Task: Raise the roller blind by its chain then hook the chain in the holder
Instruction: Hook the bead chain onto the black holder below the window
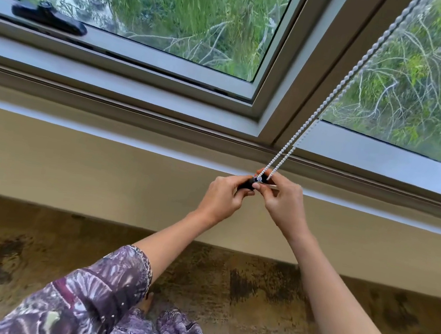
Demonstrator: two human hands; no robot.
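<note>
A white beaded chain [350, 74] runs as a doubled loop from the top right down to the window sill. Its lower end meets a small black holder [248, 184] at the sill's front edge. My left hand [225, 196] is closed around the black holder from the left. My right hand [280, 196] pinches the bottom of the chain loop right at the holder, fingertips touching those of the left hand. The point where chain and holder meet is mostly hidden by my fingers. The roller blind itself is out of view.
A grey window frame [276, 112] with two panes fills the top, trees outside. A black window handle [48, 16] sits on the left sash. Below the sill are a beige wall [70, 167] and mottled brown floor [251, 300]. Patterned purple clothing [106, 307] is at the bottom.
</note>
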